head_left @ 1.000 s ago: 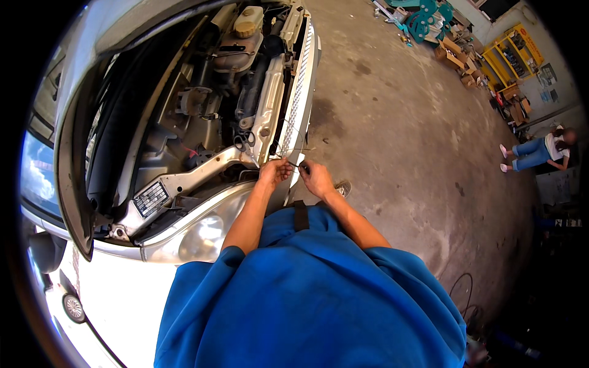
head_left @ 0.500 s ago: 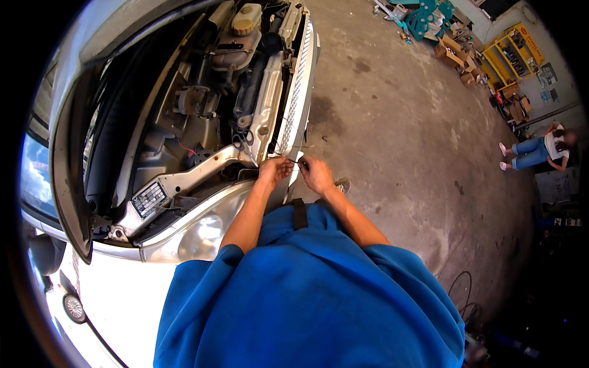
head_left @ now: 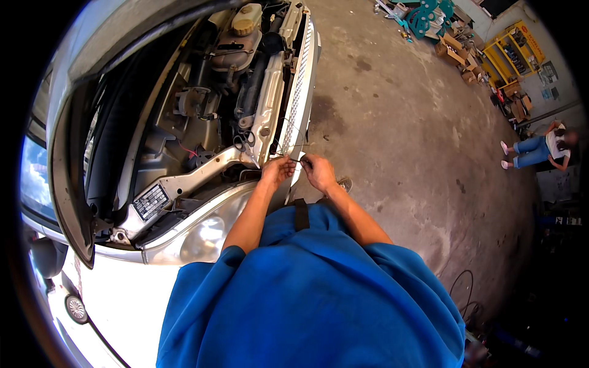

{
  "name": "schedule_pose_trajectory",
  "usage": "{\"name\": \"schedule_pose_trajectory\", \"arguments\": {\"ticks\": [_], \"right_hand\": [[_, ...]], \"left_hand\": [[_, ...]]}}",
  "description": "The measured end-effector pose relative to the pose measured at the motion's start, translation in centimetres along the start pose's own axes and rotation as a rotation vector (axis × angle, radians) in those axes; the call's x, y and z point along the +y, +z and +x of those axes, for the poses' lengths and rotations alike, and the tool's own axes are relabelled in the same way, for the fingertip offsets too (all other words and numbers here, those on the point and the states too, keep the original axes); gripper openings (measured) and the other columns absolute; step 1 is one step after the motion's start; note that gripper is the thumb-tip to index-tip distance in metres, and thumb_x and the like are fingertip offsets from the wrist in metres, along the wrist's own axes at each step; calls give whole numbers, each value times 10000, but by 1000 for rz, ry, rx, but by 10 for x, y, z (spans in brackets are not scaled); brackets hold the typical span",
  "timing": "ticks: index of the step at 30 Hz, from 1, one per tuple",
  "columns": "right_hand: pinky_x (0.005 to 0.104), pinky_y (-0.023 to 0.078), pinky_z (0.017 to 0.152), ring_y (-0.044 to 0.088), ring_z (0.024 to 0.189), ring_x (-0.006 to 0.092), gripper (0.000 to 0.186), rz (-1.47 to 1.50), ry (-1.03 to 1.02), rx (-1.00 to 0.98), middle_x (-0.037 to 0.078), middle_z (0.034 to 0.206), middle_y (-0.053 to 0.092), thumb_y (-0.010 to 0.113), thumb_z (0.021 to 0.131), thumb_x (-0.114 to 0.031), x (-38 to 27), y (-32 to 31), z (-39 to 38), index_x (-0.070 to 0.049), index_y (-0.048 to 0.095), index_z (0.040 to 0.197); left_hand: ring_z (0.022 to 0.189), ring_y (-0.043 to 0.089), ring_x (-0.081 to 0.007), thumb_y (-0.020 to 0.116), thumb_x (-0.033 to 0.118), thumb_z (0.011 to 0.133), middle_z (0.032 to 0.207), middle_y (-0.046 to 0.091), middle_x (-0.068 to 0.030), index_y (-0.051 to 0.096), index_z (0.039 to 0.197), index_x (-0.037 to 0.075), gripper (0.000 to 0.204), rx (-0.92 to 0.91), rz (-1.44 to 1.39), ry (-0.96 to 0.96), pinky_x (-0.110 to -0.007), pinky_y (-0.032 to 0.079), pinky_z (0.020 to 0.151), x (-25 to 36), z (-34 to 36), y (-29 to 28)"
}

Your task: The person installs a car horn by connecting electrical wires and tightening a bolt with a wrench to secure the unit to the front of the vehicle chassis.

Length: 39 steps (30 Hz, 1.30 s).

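Note:
A thin dark wire (head_left: 295,161) runs between my two hands, just over the car's front edge. My left hand (head_left: 278,171) pinches it from the left side with curled fingers. On the other side, my right hand (head_left: 319,173) is closed round its other end. Thin loose strands rise from beside my fingers toward the white grille (head_left: 296,101). A pair of scissors with dark handles (head_left: 243,140) lies on the metal crossmember, a little beyond my left hand, blades pointing toward me.
The raised hood (head_left: 72,153) stands at the left over the engine bay, with a coolant reservoir (head_left: 244,26) at its far end. A headlight (head_left: 205,238) lies below my left forearm. Cardboard boxes (head_left: 451,50) and a yellow rack (head_left: 506,55) stand far right, near another person (head_left: 540,147).
Both hands keep their closed grip on the wire in nearly the same place. The view has shifted very slightly.

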State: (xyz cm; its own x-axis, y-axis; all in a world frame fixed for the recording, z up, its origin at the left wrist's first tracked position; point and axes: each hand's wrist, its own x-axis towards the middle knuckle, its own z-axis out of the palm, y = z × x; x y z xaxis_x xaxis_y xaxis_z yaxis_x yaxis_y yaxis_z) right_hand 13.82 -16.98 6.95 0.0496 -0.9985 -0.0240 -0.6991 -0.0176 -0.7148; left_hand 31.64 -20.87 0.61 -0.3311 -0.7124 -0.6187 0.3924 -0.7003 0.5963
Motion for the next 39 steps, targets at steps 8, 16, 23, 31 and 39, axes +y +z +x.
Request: {"name": "schedule_pose_trajectory", "arguments": {"ticks": [8,16,23,31,39], "right_hand": [[475,498,744,637,870,415,181,22,6,17,215,937,669,609,908,-189,4,6,-2,-44,669,998],[481,493,741,632,863,440,226,49,101,-38,249,897,664,581,935,-218,9,15,6,-15,657,998],[494,497,740,640,868,435,215,-30,106,-77,231,898,677,586,928,-214,5,11,3,-27,645,1016],[512,508,747,655,843,415,234,-31,90,-75,213,869,689,574,929,-276,1,10,-6,-62,657,980],[496,505,756,649,869,424,220,-15,85,-95,217,906,690,600,921,-232,-5,11,-10,-38,648,1014]], "left_hand": [[729,628,-191,578,278,980,850,678,-109,603,950,-4,285,-14,26,56,-303,506,656,-3,-5,-1],[676,625,-159,601,298,972,828,682,-88,618,943,5,295,28,83,123,-282,505,618,-1,-7,2],[636,618,-144,656,297,939,771,657,-61,625,944,10,289,41,123,121,-262,498,565,-1,-10,5],[581,593,-118,730,210,881,727,624,-38,635,918,-5,238,96,262,219,-250,489,509,-3,-14,11],[530,568,-106,637,265,947,679,606,-34,641,858,8,272,173,383,289,-252,466,467,-3,-16,21]]}}
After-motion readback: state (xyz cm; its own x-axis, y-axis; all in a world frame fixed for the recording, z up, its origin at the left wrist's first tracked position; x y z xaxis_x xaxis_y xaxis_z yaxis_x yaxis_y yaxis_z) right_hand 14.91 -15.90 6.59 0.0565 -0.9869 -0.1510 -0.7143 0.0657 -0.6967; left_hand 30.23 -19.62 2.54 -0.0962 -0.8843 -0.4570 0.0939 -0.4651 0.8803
